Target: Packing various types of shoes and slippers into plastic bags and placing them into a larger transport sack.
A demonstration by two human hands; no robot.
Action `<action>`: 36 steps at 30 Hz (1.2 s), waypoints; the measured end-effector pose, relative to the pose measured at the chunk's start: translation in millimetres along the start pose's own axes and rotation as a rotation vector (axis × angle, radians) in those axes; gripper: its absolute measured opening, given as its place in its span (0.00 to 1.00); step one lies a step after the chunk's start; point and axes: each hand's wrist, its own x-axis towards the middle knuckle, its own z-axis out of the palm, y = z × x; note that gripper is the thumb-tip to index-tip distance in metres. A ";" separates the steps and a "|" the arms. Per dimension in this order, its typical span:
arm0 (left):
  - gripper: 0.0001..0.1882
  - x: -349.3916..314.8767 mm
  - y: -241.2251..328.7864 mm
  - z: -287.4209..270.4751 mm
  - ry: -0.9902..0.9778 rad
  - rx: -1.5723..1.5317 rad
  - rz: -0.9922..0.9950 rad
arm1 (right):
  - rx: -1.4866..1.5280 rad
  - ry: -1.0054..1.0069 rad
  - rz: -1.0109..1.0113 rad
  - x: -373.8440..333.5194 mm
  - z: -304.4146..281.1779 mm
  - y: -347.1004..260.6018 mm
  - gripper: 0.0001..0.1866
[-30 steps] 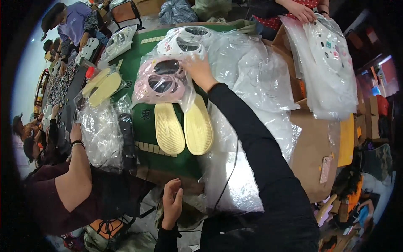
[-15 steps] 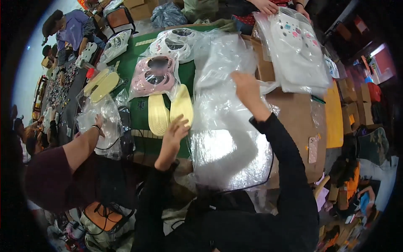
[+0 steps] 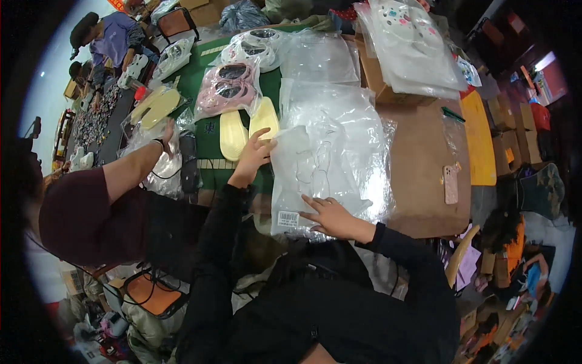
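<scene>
The worktop point(image 3: 418, 136) is the largest thing, partly green and partly brown board. On it, clear plastic sheeting point(image 3: 367, 155) is spread in front of the person. Over its near left part lies a flat plastic bag point(image 3: 288, 182), its long axis going roughly away from the person. Beyond and to the left are pink clogs point(image 3: 225, 91) in clear plastic, and two yellow footbeds point(image 3: 234, 136), just beside the left hand point(image 3: 253, 159).

The right hand point(image 3: 330, 217) is the nearer to the bag: it rests on the near end, fingers spread, this grip clasping nothing, with most of the bag ahead of it. The left fingertips reach the bag's left edge, so the bag lies to the right of this grip; whether they pinch it, I cannot tell. Smallest is the barcode label point(image 3: 288, 218), near the right fingertips.
</scene>
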 end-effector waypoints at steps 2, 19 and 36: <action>0.31 -6.0 -10.2 15.4 -0.059 0.376 0.193 | 0.124 0.003 0.013 -1.8 -2.4 1.9 0.31; 0.05 23.9 -30.5 6.8 0.372 0.245 0.245 | 0.848 1.037 0.945 29.7 -39.2 202.1 0.20; 0.18 47.0 44.7 -50.7 0.632 1.168 0.223 | 1.009 0.910 0.266 133.9 -60.2 -123.9 0.07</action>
